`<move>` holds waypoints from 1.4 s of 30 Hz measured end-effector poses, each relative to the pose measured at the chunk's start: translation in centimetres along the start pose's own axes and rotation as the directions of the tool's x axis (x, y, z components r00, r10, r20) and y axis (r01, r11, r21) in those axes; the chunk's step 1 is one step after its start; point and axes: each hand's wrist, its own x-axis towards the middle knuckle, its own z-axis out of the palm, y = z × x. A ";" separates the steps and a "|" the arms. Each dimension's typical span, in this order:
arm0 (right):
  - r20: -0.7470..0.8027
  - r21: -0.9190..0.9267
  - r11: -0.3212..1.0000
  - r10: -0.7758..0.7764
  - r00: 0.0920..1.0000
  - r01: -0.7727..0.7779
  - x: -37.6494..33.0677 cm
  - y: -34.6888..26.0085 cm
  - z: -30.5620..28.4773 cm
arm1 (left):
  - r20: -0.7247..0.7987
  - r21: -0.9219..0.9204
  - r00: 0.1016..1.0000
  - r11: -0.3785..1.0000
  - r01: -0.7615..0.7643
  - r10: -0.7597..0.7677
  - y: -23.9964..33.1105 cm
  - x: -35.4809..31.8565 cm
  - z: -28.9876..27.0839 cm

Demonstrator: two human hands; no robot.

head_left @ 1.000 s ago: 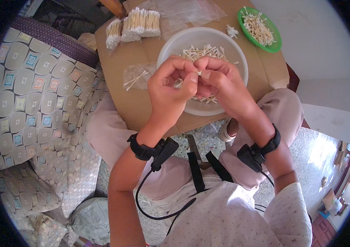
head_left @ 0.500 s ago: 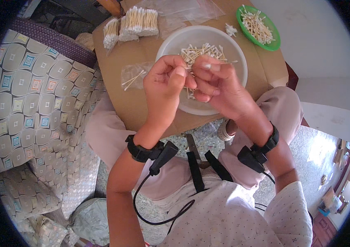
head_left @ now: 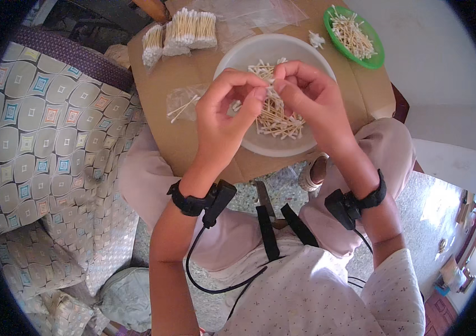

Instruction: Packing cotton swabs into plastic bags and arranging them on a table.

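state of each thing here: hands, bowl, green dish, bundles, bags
left hand: raised over the bowl, fingertips pinched on cotton swabs
right hand: raised, fingertips meeting the left hand's
white bowl: upright, holds a loose pile of swabs
green dish: upright, holds swabs
swab bundles: packed, lying on the cardboard
small clear bag: flat, a few swabs inside

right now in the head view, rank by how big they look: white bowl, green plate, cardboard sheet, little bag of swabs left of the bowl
1. cardboard sheet
2. white bowl
3. green plate
4. small clear bag of swabs

The plate sits farther out near the rim, where the fisheye bends things, so its gap to the bowl is unsure.
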 end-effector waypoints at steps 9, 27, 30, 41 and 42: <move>-0.020 -0.180 0.978 -0.111 0.994 0.106 0.0 0.7 0.1 | -0.106 0.066 0.993 0.996 0.054 -0.047 -0.6 0.1 0.3; 0.028 -0.408 0.894 -0.192 0.981 0.187 0.1 0.7 -0.2 | -0.070 0.189 0.997 0.982 -0.029 0.043 -1.1 0.2 0.1; 0.065 -0.278 0.948 -0.141 0.988 0.154 0.0 0.7 0.1 | -0.046 0.138 0.999 0.990 0.002 0.005 -0.9 0.0 -0.1; 0.253 0.247 0.957 0.088 0.964 -0.152 0.2 1.3 0.2 | 0.071 -0.270 0.979 0.941 0.205 -0.193 -0.5 0.0 -0.2; 0.263 0.267 0.950 0.087 0.961 -0.160 0.2 1.5 0.2 | 0.066 -0.271 0.975 0.936 0.224 -0.214 -0.4 0.0 -0.2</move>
